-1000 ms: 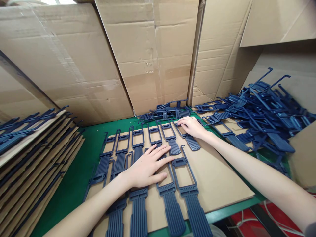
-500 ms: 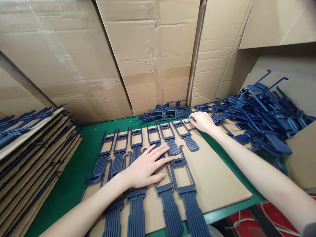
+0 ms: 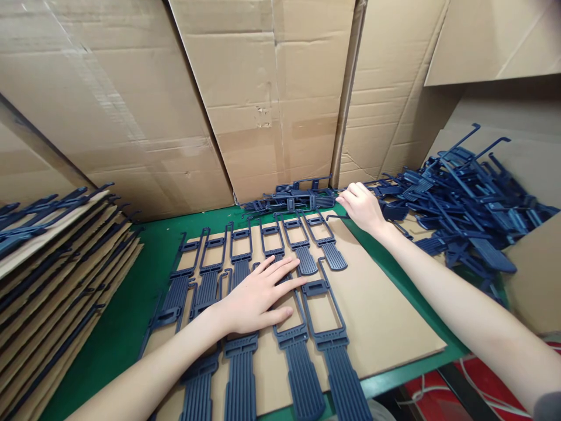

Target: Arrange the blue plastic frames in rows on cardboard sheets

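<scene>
Dark blue plastic parts, each with an open frame and a ribbed plate, lie in two rows on a cardboard sheet [image 3: 385, 316]. My left hand [image 3: 258, 296] rests palm down over the middle of the rows, fingers spread. Under its fingertips is a part [image 3: 305, 257] of the back row. Beyond the sheet's back right edge, my right hand [image 3: 362, 206] has its fingers bent together; what they hold, if anything, is hidden. Just left of it lies the rightmost back-row part [image 3: 333, 255], with a thin hooked rod beside it.
A large tangled heap of blue parts [image 3: 460, 199] fills the right side. A smaller pile [image 3: 291, 200] lies at the back. Cardboard sheets layered with parts are stacked [image 3: 56, 292] at the left on the green table [image 3: 127, 280]. Tall cardboard boxes [image 3: 272, 117] stand behind.
My right hand has moved slightly right, off the sheet's back edge. The rightmost back-row part has shifted a little left. My left hand has stayed in place.
</scene>
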The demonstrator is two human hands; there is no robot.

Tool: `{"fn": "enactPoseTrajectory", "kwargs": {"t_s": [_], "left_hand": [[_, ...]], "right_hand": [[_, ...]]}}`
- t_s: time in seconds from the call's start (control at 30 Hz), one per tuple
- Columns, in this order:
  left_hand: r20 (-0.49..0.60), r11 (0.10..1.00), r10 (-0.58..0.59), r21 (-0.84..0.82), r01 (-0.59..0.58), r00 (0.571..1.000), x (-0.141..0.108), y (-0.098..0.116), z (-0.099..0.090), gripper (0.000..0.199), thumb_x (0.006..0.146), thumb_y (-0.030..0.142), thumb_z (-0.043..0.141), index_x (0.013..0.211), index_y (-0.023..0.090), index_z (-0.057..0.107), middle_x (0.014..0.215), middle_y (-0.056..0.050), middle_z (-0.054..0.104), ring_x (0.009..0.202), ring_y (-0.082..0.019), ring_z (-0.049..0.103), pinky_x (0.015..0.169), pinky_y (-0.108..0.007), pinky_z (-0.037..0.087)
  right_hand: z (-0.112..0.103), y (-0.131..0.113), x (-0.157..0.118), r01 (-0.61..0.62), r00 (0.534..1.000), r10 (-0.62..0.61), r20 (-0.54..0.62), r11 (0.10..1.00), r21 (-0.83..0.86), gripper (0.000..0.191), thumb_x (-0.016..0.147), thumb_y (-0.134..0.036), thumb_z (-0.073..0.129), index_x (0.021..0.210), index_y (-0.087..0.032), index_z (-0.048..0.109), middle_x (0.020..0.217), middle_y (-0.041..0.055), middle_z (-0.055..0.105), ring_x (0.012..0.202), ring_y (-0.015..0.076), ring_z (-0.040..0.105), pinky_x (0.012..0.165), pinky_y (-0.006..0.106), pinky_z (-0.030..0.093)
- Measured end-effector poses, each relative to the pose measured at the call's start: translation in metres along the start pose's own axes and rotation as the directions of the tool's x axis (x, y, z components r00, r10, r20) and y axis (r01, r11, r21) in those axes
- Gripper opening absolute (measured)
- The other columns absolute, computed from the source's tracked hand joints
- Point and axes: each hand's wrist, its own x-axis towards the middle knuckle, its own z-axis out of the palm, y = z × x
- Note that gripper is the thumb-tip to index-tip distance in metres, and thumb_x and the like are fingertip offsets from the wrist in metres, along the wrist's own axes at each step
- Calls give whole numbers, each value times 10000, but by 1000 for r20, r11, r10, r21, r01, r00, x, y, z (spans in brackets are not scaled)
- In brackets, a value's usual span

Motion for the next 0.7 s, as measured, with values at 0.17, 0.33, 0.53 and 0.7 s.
{"fn": "enactPoseTrajectory", "kwargs": {"t_s": [0.17,0.33,0.53,0.7], "left_hand": [[0,1000,-1,1,1,1000,0,0,1,622,937,384,465,1504,323,215,1587,-54,137,1449,-288,146,1162,-534,108],[0,1000,0,5,0,1000,0,-1,1,612,935,381,466,1498,324,233,1587,-53,138,1450,-290,136,1162,-536,102],[3,1000,-2,2,2,1000,-1,0,1,618,933,385,470,1500,310,233,1584,-67,145,1451,-284,136,1162,-536,103],[10,1000,-5,12,5,1000,-1,0,2,606,933,386,472,1493,306,254,1586,-71,134,1456,-273,107,1162,-535,103]], "right_hand": [[-12,-5,0,-59,945,109,-308,984,165,558,973,-559,111,821,-225,532,833,115,528,874,284,536,812,453,443],[-32,-17,14,83,758,178,-628,928,363,407,998,-522,214,808,-234,429,766,66,512,754,222,544,720,401,453],[-71,-47,48,355,537,198,-820,829,433,308,1029,-432,297,842,-221,420,682,-24,429,528,107,442,559,279,378],[-116,-70,72,420,596,141,-791,784,456,308,1017,-469,339,897,-219,472,769,-29,452,470,44,430,439,229,298]]}}
